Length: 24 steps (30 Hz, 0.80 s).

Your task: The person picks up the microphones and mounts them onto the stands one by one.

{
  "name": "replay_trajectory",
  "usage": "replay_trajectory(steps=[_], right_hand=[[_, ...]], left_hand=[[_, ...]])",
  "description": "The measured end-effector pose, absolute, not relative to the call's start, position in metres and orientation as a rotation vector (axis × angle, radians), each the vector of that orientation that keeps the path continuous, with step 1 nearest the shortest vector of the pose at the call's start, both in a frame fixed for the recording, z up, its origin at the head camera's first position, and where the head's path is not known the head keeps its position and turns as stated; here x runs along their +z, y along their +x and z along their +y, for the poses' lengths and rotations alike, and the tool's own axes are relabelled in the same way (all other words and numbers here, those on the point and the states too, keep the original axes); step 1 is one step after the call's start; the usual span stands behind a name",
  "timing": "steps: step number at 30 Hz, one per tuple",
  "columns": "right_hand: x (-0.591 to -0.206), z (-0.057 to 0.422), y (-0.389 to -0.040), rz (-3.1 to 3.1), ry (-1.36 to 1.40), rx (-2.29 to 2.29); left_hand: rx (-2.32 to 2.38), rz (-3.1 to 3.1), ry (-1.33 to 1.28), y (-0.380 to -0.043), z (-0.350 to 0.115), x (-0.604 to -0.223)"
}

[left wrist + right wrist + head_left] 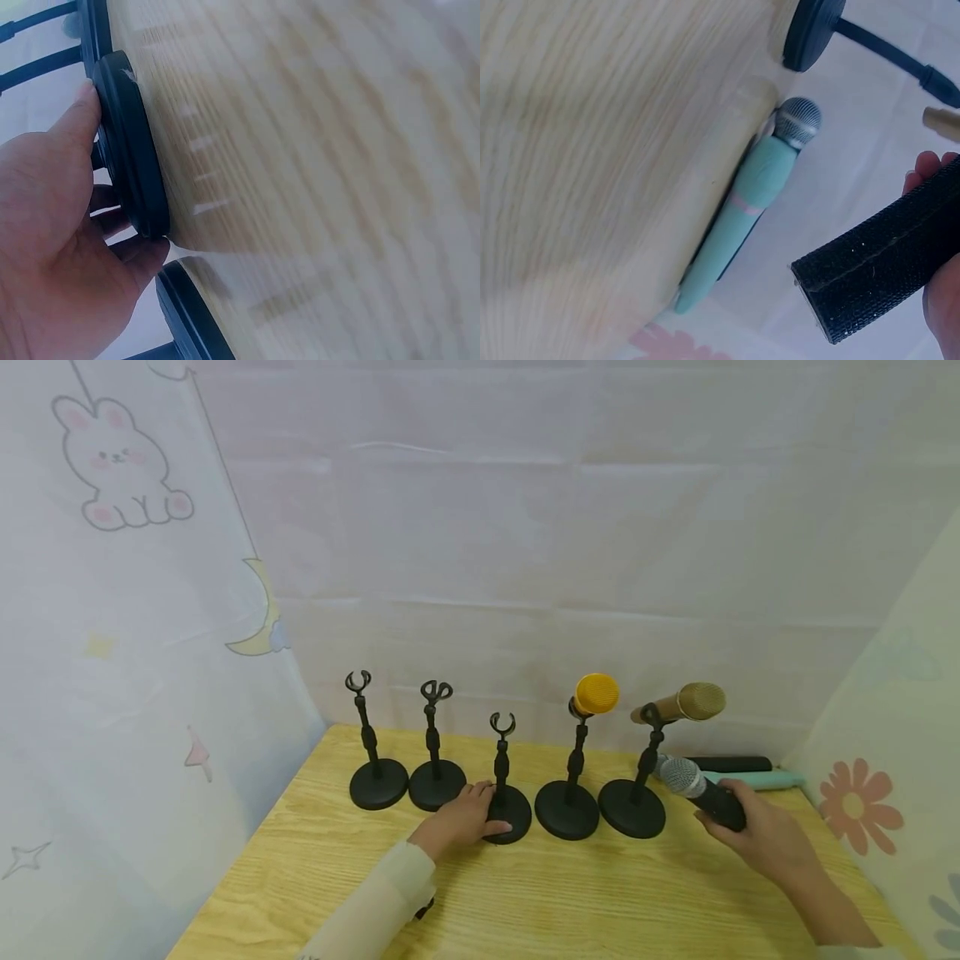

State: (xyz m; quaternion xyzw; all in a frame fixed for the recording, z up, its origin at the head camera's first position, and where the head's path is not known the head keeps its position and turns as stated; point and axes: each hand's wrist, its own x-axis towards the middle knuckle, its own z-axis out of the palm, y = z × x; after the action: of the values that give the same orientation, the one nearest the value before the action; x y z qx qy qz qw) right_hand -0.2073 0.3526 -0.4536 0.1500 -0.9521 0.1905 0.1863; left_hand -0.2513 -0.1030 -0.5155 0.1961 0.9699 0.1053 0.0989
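Note:
In the head view my left hand (463, 816) holds the round black base of the middle microphone stand (501, 768), whose forked clip holds nothing. The left wrist view shows the thumb over that base (131, 150) and the other fingers around its edge. At the right, my right hand (768, 835) grips a black microphone (716, 803) with a silver mesh head, raised above the table and tilted up to the left. Its dark, rough-textured handle (877, 255) fills the lower right of the right wrist view.
Two stands with bare clips (378, 783) (437, 785) stand left of the middle one. To its right, two stands carry a yellow microphone (597, 694) and a gold one (701, 701). A mint-green microphone (757, 195) and a black one (731, 764) lie by the back wall.

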Motion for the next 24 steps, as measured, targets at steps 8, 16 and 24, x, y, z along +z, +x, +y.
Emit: replay_trajectory(steps=[8,16,24], right_hand=[[-0.442,0.336,-0.201,-2.785,0.356,0.628],[-0.445,0.326,-0.196,-2.618,0.475,0.610],[-0.445,0.318,-0.197,-2.293,0.706,0.425]], left_hand=[[0.280,2.890,0.637,-0.240,-0.103,-0.514],[0.218,2.911,0.640,-0.233,-0.100,-0.517],[0.196,2.934,0.686,-0.224,-0.098,-0.518]])
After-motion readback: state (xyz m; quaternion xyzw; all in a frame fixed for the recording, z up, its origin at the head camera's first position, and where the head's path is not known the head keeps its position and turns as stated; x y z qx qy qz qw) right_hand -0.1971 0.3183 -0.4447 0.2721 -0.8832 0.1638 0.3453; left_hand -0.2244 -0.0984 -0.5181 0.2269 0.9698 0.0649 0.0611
